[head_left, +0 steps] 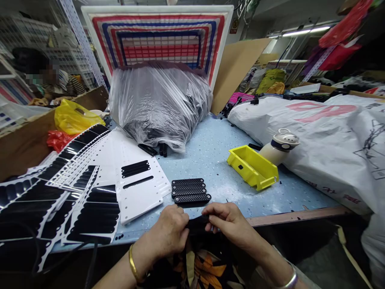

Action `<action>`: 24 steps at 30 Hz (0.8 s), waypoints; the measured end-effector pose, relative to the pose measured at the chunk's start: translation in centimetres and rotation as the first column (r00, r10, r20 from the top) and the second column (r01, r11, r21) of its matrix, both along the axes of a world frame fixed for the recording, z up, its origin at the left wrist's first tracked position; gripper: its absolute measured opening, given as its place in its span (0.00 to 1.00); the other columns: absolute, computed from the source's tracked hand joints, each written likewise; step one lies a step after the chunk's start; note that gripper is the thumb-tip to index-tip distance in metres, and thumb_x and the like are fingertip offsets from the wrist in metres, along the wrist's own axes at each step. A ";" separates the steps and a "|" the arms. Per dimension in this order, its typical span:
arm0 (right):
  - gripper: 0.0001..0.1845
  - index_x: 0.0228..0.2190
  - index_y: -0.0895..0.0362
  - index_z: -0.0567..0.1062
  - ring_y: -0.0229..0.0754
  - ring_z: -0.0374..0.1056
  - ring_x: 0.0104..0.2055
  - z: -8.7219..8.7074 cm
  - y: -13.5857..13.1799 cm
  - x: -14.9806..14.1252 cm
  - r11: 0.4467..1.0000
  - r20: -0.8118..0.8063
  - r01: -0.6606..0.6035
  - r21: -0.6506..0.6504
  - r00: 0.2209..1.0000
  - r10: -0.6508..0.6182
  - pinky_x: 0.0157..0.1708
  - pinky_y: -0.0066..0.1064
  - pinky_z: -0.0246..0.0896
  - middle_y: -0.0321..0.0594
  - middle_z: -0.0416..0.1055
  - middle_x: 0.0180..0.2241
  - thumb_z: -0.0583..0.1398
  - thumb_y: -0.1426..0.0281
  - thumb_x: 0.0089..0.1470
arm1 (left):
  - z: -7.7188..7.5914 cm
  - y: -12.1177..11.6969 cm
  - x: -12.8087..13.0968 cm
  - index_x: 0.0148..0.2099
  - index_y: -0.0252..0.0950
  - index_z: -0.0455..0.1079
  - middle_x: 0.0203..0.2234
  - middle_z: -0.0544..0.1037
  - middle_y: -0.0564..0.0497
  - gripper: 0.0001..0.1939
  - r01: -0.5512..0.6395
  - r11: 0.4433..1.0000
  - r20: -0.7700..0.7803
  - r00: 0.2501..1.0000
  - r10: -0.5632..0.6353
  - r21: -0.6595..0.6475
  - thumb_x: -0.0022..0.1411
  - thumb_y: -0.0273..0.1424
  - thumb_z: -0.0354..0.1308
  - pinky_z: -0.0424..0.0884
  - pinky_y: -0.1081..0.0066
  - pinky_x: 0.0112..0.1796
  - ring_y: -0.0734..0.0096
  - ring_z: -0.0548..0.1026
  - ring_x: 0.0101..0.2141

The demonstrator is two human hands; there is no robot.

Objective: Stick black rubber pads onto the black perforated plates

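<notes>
Pale blue speckled workbench (pixel 207 160) stretches ahead, bearing a clear plastic bag (pixel 159 108) of black parts and, to the left, white perforated sheets (pixel 141 200). Four black mesh strips (pixel 191 190) lie just beyond the fingers. The left hand (pixel 170 228) and right hand (pixel 225 222) are close together, both pinching a dark strip (pixel 197 222) between them at the bench edge; a loosened pinch could drop it onto the flowered garment (pixel 207 269) below.

Black piece (pixel 197 224) hidden by left hand (pixel 170 230), right hand (pixel 225 220); shape unclear.
</notes>
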State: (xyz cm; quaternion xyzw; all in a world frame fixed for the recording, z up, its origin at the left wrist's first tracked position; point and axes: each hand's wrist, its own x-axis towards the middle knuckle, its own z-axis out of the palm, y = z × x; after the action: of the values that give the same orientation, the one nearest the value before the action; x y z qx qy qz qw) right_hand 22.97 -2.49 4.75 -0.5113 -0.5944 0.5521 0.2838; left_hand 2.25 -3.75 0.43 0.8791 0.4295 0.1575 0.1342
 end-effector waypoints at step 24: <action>0.10 0.23 0.53 0.77 0.40 0.68 0.22 -0.9 -0.5 0.4 0.879 0.437 -0.124 0.460 0.894 -0.103 0.25 0.30 0.64 0.37 0.73 0.20 0.57 0.69 0.50 | -3.9 -1.0 -0.8 0.31 0.36 0.72 0.23 0.76 0.50 0.01 -0.167 0.985 0.568 0.806 0.164 -0.048 0.56 0.26 0.61 0.65 0.65 0.32 0.64 0.72 0.28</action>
State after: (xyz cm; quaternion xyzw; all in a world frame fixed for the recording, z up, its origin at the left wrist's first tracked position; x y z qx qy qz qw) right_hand 23.32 -3.03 3.86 -0.5357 -0.7634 0.2577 0.2525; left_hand 1.41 -4.79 -3.48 0.7513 0.4441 0.4250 0.2403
